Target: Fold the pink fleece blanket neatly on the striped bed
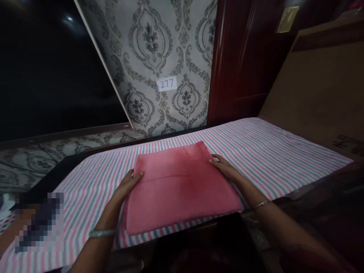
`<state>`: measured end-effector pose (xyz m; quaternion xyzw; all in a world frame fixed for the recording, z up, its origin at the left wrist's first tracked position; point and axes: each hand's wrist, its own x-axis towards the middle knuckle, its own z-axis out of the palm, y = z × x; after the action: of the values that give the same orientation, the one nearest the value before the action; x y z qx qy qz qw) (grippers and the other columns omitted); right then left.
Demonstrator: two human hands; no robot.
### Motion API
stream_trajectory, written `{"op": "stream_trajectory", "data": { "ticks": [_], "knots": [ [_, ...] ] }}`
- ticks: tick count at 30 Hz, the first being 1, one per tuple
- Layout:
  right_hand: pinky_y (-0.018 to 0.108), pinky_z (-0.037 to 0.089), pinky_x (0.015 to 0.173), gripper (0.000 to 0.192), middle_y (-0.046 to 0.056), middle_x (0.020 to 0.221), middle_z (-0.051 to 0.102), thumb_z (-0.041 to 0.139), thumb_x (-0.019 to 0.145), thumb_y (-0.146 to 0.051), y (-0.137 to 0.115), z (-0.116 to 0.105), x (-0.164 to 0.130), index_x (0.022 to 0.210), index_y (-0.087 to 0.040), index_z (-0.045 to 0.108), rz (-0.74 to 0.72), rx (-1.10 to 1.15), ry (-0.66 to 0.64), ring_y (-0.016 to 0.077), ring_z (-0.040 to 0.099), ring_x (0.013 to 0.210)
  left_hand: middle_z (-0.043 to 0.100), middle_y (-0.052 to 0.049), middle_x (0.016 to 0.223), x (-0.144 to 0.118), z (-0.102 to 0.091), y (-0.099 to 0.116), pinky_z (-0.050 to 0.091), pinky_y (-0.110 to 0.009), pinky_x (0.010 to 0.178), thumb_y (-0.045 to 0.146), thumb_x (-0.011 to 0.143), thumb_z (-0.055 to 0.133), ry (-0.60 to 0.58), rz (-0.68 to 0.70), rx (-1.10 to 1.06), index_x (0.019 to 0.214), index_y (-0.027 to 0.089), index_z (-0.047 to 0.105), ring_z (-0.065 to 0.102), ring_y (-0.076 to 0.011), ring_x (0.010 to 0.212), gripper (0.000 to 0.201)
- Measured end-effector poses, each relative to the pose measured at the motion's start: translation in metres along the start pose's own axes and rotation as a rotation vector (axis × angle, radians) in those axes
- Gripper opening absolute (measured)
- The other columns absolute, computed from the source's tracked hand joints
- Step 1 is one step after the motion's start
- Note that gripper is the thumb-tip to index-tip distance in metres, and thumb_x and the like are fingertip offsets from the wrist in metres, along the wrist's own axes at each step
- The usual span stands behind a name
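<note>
A pink plush cloth (167,193), folded into a flat square, rests on the striped sheet near its front edge. Darker red shading shows on its right half, and a faint crease crosses the middle. My left hand (129,182) grips the cloth's left side, thumb on top, the other fingers mostly hidden beyond the edge. On the opposite side, my right hand (224,167) holds the right edge the same way, its thumb near the upper corner.
Pink, grey and white stripes run over the sheet (273,151) on the table. A large dark screen (57,68) stands at left, a cardboard box (321,87) at right. Behind are patterned wallpaper and a "277" label (167,83). A person's arm (8,237) shows at lower left, partly pixelated.
</note>
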<state>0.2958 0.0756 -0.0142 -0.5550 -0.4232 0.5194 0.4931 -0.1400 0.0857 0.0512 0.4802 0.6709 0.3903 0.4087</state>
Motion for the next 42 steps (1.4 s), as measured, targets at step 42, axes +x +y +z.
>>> {"op": "stream_trajectory", "data": {
  "ticks": [42],
  "knots": [
    [0.035,0.059,0.076,0.053,0.009,0.097,0.076,0.072,0.07,-0.025,-0.045,-0.01,-0.017,0.121,-0.016,0.061,0.033,0.092,0.072,0.0237,0.072,0.082,0.075,-0.018,0.112,-0.007,0.037,0.015,0.06,-0.036,0.085,0.027,0.067,0.089,-0.043,-0.044,-0.425,0.133,0.014,0.059,0.073,-0.0312,0.104,0.074]
  ]
}}
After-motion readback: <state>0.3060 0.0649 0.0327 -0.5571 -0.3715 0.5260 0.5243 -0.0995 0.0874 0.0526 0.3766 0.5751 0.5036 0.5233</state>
